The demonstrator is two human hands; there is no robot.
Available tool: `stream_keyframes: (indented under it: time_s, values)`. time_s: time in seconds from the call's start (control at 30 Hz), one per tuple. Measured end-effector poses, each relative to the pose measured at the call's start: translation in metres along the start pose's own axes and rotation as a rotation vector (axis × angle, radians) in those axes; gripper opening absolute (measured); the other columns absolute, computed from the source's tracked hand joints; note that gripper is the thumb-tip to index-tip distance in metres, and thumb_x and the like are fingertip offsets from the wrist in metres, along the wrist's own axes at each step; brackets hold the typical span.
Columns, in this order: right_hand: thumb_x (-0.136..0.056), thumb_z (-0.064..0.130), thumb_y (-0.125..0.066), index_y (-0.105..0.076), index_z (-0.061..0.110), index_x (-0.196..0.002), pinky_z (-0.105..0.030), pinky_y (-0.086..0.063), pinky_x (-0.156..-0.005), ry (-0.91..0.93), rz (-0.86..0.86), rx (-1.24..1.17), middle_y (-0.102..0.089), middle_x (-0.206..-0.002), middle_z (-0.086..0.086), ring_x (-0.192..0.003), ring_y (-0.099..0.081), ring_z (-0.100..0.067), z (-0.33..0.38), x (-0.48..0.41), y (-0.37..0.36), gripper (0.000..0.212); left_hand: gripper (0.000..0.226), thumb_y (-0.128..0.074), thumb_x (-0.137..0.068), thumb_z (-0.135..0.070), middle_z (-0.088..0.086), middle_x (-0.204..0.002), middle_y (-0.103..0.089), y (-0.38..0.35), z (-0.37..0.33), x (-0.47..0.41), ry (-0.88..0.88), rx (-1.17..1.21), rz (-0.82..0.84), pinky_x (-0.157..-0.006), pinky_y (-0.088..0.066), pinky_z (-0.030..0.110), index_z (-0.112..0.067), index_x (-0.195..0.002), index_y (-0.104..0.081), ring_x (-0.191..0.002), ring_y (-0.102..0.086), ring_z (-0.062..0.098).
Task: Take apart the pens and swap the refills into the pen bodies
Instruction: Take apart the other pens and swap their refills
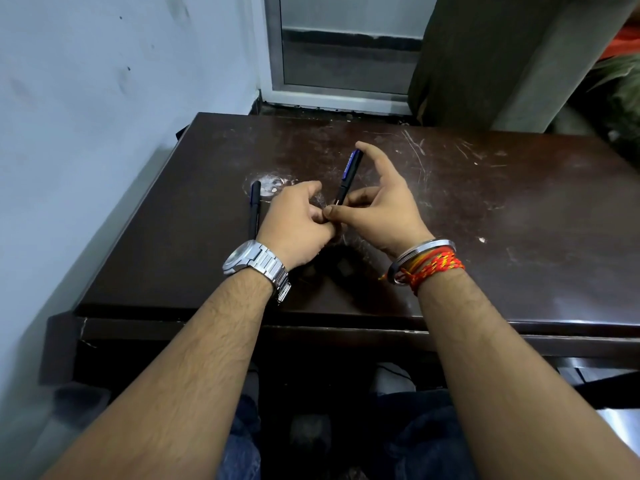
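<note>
A: Starting at the left edge of the dark table point(519, 237), there's a pen lying flat point(254, 209), black, pointing away from the person, resting just beside the left hand.

B: And the left hand point(298, 230) itself?

A: Knuckles up, fingers curled in tight toward the palm, silver watch point(242, 259) on the wrist. It's closed around the lower end of the second pen, though that end is hidden between the two hands, so how it's gripped I can't tell.

B: That second pen, where is it?

A: Up in the air between the hands. Held pen point(348, 178), black barrel with a blue section near the top, tilted up and away from the person, leaning slightly right.

B: Now the right hand.

A: Right hand point(384, 209) is half open. Thumb and a bent finger pinch the lower barrel, right where it meets the left hand's fingers. The index finger stretches out long, its tip touching the pen's top end. Steel bangle and red-and-yellow threads point(433, 263) at that wrist.

B: Both hands on the one pen, then.

A: Both on it, above the scratched tabletop.
</note>
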State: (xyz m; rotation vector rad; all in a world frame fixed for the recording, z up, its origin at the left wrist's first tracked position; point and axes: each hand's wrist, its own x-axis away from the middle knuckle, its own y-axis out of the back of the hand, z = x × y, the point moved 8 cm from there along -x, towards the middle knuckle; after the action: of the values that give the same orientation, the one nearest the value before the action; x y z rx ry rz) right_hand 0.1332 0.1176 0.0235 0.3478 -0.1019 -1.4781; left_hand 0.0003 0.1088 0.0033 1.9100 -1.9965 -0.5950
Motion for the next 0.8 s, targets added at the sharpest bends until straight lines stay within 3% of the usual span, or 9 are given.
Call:
stream_keyframes:
  time_s: [0.1,0.2,0.3,0.4,0.47,0.53,0.6,0.67,0.8]
  values:
    - [-0.066,0.002,-0.085,-0.042,0.035,-0.139,-0.017,-0.052,-0.055,0.011,-0.028,0.002,-0.065,-0.06,-0.002,-0.056,-0.065,-0.009,0.001,-0.002,0.003,0.09,0.08,-0.071,-0.082,-0.008,0.002,-0.066,-0.075,-0.003,-0.001,0.0,-0.028,-0.007,0.019,-0.059,-0.042,0.018,-0.004,-0.151,-0.031,-0.046,-0.054,-0.009]
    - [-0.06,0.001,-0.085,-0.046,0.034,-0.136,-0.024,-0.055,-0.054,-0.003,-0.044,0.005,-0.07,-0.067,-0.013,-0.06,-0.068,-0.016,0.001,-0.003,0.004,0.091,0.077,-0.073,-0.083,-0.012,0.002,-0.066,-0.075,-0.005,0.0,0.0,-0.035,-0.031,0.034,-0.063,-0.042,0.019,-0.006,-0.15,-0.034,-0.044,-0.05,-0.013]
    - [-0.058,0.0,-0.086,-0.048,0.034,-0.135,-0.029,-0.058,-0.054,-0.017,-0.042,-0.014,-0.071,-0.069,-0.014,-0.061,-0.071,-0.024,0.0,-0.004,0.004,0.092,0.069,-0.075,-0.082,-0.013,0.002,-0.067,-0.075,-0.006,0.001,0.001,-0.01,-0.027,0.033,-0.054,-0.04,0.016,-0.008,-0.144,-0.045,-0.042,-0.05,-0.009]
    - [-0.066,0.006,-0.086,-0.039,0.033,-0.143,-0.028,-0.059,-0.064,-0.007,-0.071,0.01,-0.067,-0.063,-0.005,-0.06,-0.067,-0.016,-0.002,-0.003,0.003,0.095,0.039,-0.079,-0.076,-0.013,0.001,-0.067,-0.074,0.005,-0.002,0.002,0.029,-0.048,-0.066,-0.059,-0.049,0.02,-0.013,-0.112,-0.066,-0.053,-0.059,0.001]
    - [-0.068,0.01,-0.086,-0.029,0.03,-0.151,-0.025,-0.057,-0.071,-0.012,-0.103,0.053,-0.068,-0.066,-0.002,-0.064,-0.065,-0.011,-0.005,-0.002,0.002,0.102,0.015,-0.08,-0.071,-0.014,-0.003,-0.064,-0.071,0.014,-0.002,0.003,0.069,-0.105,-0.144,-0.052,-0.046,0.015,-0.016,-0.084,-0.072,-0.054,-0.061,0.003]
    - [-0.069,0.013,-0.087,-0.018,0.029,-0.155,-0.022,-0.056,-0.074,-0.035,-0.099,0.049,-0.07,-0.069,0.0,-0.066,-0.066,-0.008,-0.008,-0.001,-0.002,0.111,0.006,-0.078,-0.071,-0.017,-0.007,-0.063,-0.067,0.021,-0.002,0.005,0.117,-0.201,-0.181,-0.048,-0.041,0.014,-0.016,-0.074,-0.073,-0.058,-0.06,0.003]
    - [-0.071,0.017,-0.087,-0.014,0.027,-0.156,-0.017,-0.056,-0.073,-0.054,-0.082,0.031,-0.073,-0.073,0.003,-0.071,-0.069,-0.006,-0.01,-0.002,-0.007,0.112,0.007,-0.077,-0.073,-0.021,-0.005,-0.066,-0.064,0.025,-0.001,0.007,0.167,-0.284,-0.2,-0.054,-0.043,0.017,-0.016,-0.071,-0.072,-0.066,-0.059,0.01]
    - [-0.077,0.022,-0.083,-0.018,0.024,-0.155,-0.019,-0.055,-0.074,-0.076,-0.093,0.011,-0.076,-0.08,0.002,-0.078,-0.073,-0.008,-0.011,-0.003,-0.009,0.102,0.009,-0.076,-0.075,-0.023,0.001,-0.076,-0.066,0.03,0.004,0.007,0.222,-0.357,-0.216,-0.069,-0.046,0.025,-0.015,-0.075,-0.072,-0.079,-0.061,0.019]
    - [-0.081,0.024,-0.078,-0.033,0.02,-0.147,-0.024,-0.056,-0.082,-0.097,-0.185,0.054,-0.077,-0.083,0.001,-0.083,-0.073,-0.01,-0.014,-0.003,0.001,0.08,0.022,-0.076,-0.078,-0.027,0.009,-0.096,-0.071,0.043,0.015,0.007,0.342,-0.459,-0.245,-0.065,-0.042,0.028,-0.01,-0.091,-0.073,-0.089,-0.066,0.027]
